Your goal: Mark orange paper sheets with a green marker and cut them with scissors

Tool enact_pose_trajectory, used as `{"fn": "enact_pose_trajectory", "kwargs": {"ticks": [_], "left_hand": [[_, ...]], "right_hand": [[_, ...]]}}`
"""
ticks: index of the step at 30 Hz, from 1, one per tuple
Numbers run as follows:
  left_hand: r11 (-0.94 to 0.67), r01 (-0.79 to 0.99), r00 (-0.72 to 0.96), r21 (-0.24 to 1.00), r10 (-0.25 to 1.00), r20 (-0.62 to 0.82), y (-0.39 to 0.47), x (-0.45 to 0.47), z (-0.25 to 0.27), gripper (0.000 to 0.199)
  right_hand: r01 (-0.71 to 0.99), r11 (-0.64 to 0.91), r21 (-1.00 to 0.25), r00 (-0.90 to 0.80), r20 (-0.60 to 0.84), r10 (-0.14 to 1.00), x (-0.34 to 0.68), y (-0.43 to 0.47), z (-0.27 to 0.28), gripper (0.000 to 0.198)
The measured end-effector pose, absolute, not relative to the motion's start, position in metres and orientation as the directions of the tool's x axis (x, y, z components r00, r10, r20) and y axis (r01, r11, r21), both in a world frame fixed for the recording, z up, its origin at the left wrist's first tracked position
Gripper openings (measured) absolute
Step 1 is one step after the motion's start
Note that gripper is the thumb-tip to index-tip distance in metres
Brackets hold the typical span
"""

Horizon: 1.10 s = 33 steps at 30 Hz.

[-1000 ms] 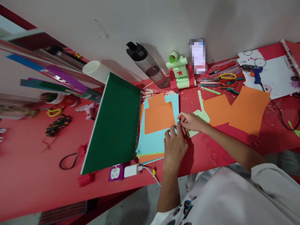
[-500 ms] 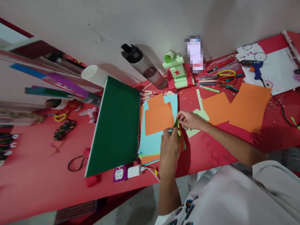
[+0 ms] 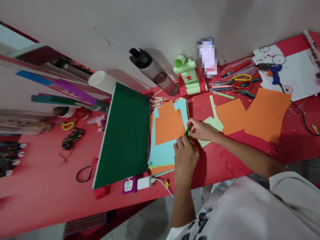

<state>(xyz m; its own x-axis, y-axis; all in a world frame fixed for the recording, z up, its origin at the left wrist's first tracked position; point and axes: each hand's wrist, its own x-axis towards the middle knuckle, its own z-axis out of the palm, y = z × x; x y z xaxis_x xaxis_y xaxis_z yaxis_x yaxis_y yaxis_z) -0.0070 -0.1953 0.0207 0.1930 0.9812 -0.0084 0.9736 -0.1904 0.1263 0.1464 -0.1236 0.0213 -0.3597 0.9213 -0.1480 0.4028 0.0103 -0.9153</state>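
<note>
A stack of coloured paper sheets (image 3: pixel 162 155), light blue with orange pieces (image 3: pixel 168 130) on top, lies before me on the red table. At its right edge a dark strip of green paper (image 3: pixel 187 132) shows between my hands. My right hand (image 3: pixel 202 129) pinches this green paper with fingertips pressed together. Just below, my left hand (image 3: pixel 186 155) has its fingers bent over the stack's right edge and closed at the green paper; its thumb is partly hidden. Pale green paper (image 3: pixel 212 124) lies beside my right hand.
A green board (image 3: pixel 125 133) leans left of the stack. Behind are a water bottle (image 3: pixel 158 75), a pale green paper model (image 3: pixel 190 80) and a blurred phone (image 3: pixel 208 58). Right of them lie scissors (image 3: pixel 241 79), orange sheets (image 3: pixel 266 115) and a blue glue gun (image 3: pixel 275 73).
My left hand has shifted slightly right and turned, its fingers now lower over the stack's edge. The right hand has moved slightly left. The blue sheet's raised right edge lies flatter.
</note>
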Motion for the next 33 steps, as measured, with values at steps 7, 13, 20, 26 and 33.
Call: {"fn": "enact_pose_trajectory", "kwargs": {"ticks": [7, 13, 20, 26, 33], "left_hand": [[-0.14, 0.971, 0.141, 0.195, 0.99, 0.006, -0.199, 0.005, 0.02, 0.044], [-0.156, 0.963, 0.15, 0.218, 0.988, 0.041, -0.196, 0.005, 0.02, 0.048], [-0.12, 0.971, 0.123, 0.206, 0.992, -0.001, -0.191, 0.004, 0.029, 0.049], [-0.1, 0.983, 0.12, 0.153, 0.984, -0.128, -0.185, 0.0, 0.049, 0.063], [-0.091, 0.992, 0.106, 0.083, 0.976, -0.191, -0.176, -0.005, 0.054, 0.051]], "right_hand": [[0.305, -0.019, -0.952, -0.374, -0.138, 0.917, 0.146, -0.121, 0.015, 0.033], [0.222, -0.052, -0.974, -0.394, -0.138, 0.909, 0.146, -0.121, 0.009, 0.03], [0.24, -0.046, -0.97, -0.379, -0.137, 0.915, 0.141, -0.121, 0.004, 0.032], [0.441, 0.001, -0.898, -0.251, -0.122, 0.96, 0.134, -0.123, 0.002, 0.031], [0.288, -0.014, -0.957, -0.393, -0.132, 0.91, 0.168, -0.118, 0.038, 0.023]]}}
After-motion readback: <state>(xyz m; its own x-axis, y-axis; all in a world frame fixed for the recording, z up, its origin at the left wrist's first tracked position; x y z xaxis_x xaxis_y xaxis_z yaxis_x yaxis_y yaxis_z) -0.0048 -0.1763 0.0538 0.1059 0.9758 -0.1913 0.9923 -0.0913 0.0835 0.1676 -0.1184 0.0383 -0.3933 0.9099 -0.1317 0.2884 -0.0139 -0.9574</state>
